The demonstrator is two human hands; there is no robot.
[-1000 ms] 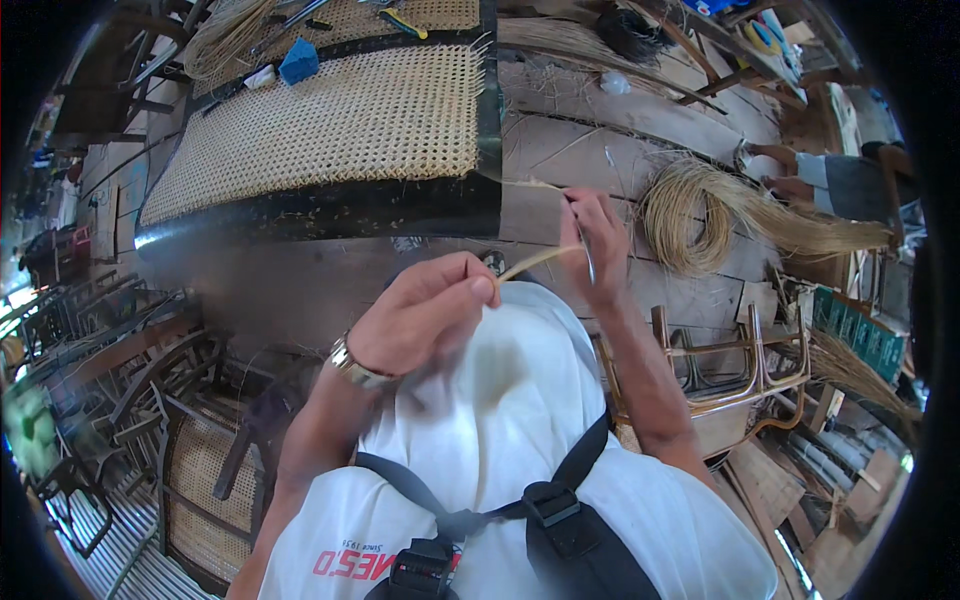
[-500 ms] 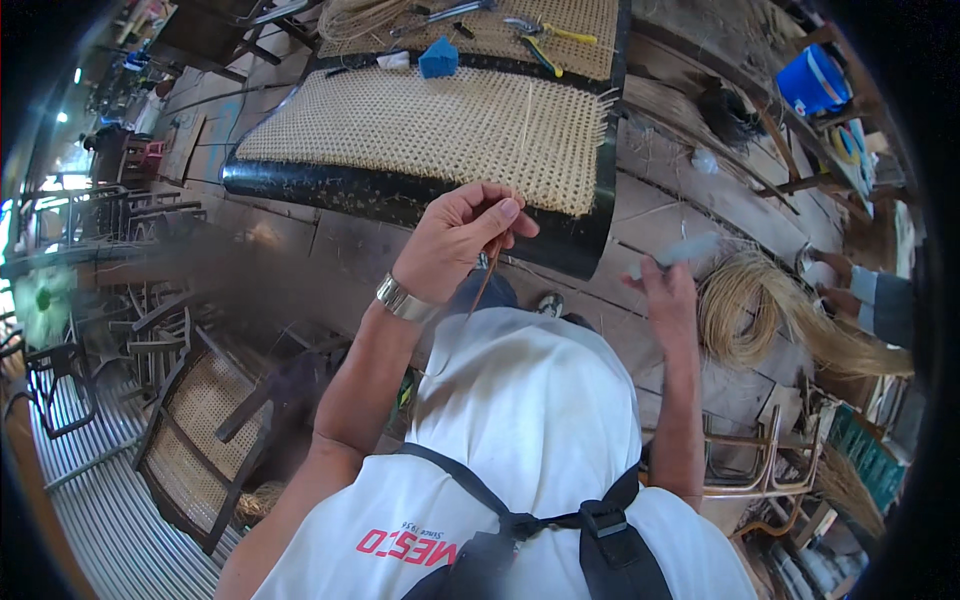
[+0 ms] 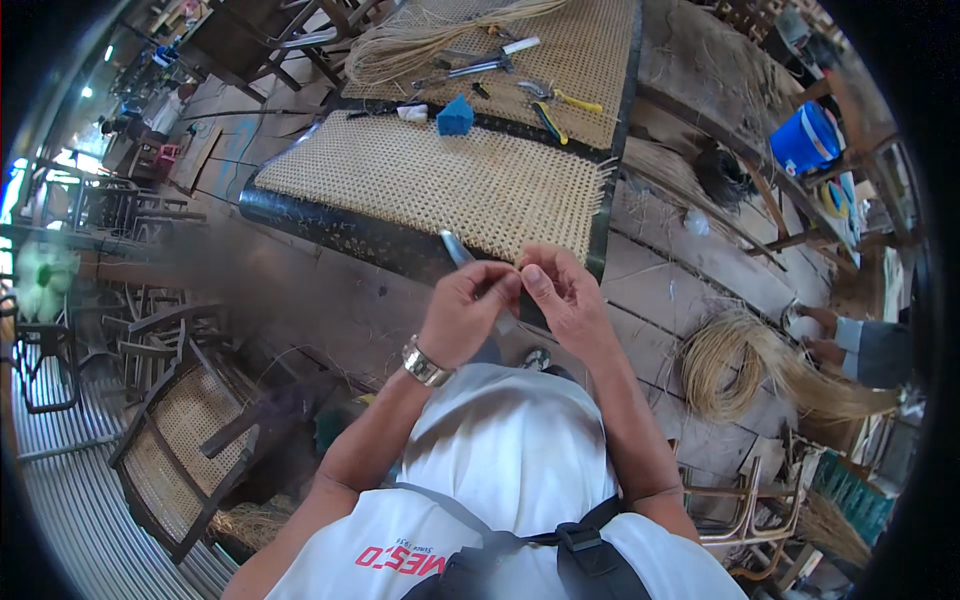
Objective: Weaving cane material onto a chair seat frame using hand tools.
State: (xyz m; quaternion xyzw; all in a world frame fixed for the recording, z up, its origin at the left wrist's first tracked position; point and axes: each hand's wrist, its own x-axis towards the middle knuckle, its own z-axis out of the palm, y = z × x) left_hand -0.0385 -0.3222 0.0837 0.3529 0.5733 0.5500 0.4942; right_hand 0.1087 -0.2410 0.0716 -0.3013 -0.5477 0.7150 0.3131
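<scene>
My left hand and my right hand meet in front of the woven cane panel's near edge, fingertips pinched together. Between them is a thin cane strip, mostly hidden by the fingers. A grey knife slants behind my left hand, its rounded end showing past the knuckles. It seems to be held in the curled lower fingers of my right hand, though that grip is hidden. The panel is set in a black frame, with loose cane ends along its right side.
Farther up the panel lie a blue block, yellow-handled pliers, a hammer and a bundle of cane strands. A cane coil lies on the floor at right, near another person's hand. A framed cane piece stands lower left.
My right hand has swung in from the right with the knife to meet my left hand. The brown strip that hung below my left hand no longer shows clearly. The view has shifted slightly.
</scene>
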